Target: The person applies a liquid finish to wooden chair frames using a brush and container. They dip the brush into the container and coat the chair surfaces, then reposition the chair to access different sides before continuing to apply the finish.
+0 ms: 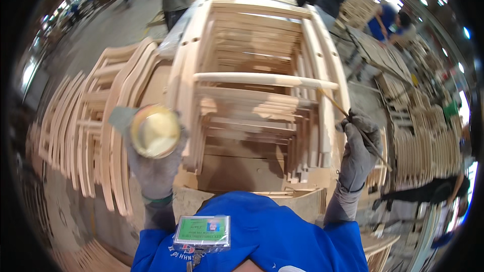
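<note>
My left hand (154, 174), in a grey glove, is closed around a round cup (155, 132) of pale cream-coloured stuff. A grey-green piece juts out beside the cup; blur hides whether it is a part of the glove. A thin wooden stick (335, 104) is pinched in my gloved right hand (360, 143). Its far tip is at the right end of a light wooden crossbar (262, 79), close to the joint with the side post. I cannot tell if the tip is a brush. The crossbar belongs to the uppermost of several stacked wooden chair frames (184, 70) in front of me.
Curved wooden frames (118, 80) lean in a row at the left. More stacked wooden parts (428, 143) stand at the right, near a long workbench (380, 53). Other people are beyond the stack and at the right. A brown board (237, 163) lies beneath the frames.
</note>
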The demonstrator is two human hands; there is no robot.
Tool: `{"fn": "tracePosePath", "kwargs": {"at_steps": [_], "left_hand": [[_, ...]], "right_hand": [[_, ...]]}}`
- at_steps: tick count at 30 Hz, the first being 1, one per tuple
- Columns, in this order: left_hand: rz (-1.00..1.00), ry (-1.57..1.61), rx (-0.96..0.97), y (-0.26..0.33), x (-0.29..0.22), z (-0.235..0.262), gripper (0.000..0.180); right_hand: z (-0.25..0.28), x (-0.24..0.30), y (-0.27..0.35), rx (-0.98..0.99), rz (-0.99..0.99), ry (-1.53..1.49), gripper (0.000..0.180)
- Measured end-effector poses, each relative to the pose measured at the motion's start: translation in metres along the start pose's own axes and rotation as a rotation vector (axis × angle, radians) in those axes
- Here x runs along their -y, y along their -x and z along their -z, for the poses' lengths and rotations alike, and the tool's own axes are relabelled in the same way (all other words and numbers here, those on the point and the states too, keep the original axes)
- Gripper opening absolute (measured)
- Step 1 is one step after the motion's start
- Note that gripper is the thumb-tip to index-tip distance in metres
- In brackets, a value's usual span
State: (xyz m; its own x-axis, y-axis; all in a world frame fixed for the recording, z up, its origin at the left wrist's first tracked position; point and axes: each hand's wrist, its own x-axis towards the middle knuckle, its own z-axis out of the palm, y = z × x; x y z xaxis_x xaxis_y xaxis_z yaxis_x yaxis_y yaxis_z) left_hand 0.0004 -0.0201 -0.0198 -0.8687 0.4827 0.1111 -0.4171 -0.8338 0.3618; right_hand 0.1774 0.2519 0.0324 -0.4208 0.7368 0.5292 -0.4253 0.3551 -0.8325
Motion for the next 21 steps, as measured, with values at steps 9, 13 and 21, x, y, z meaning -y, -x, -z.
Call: {"fn": "tracePosePath", "kwargs": {"at_steps": [9, 13, 21], "left_hand": [[-0.067, -0.176, 0.053, 0.004, 0.002, -0.009, 0.048], [-0.282, -0.533, 0.148, 0.007, 0.006, -0.008, 0.048], [0.036, -0.108, -0.028, -0.001, -0.003, -0.007, 0.046]], "right_hand": [[-0.091, 0.01, 0.008, 0.66, -0.09, -0.241, 0.014], [-0.119, 0.009, 0.008, 0.801, 0.061, -0.102, 0.016], [-0.157, -0.005, 0.012, 0.847, 0.31, 0.034, 0.015]]}}
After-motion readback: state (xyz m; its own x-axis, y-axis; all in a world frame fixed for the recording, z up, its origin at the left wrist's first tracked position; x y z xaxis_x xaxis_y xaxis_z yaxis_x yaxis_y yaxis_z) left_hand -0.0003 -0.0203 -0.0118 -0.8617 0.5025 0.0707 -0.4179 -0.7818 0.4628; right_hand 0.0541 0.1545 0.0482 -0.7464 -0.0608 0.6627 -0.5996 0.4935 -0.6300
